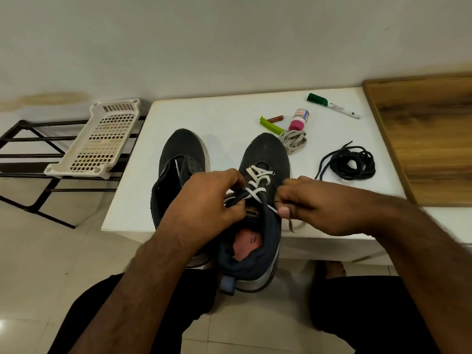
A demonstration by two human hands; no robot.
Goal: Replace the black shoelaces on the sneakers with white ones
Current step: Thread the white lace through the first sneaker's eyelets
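Two dark sneakers sit on the white counter (229, 111) at the centre of the frame. The right sneaker (263, 159) overhangs the counter's near edge, heel toward the person, and carries a white lace (258, 178) threaded through its upper eyelets. The left hand (207, 203) grips the tongue side, its fingers (229, 176) curled over the lacing. The right hand (301, 200) pinches one strand of the white lace between thumb and fingers (282, 195) at the sneaker's right edge. The left sneaker (178, 159) stands just beside it, unlaced. A coiled black lace (350, 162) lies at right of centre, apart from the sneakers. A second bundled white lace (293, 140) touches the right sneaker's toe. A green-capped marker (334, 105) lies farther back.
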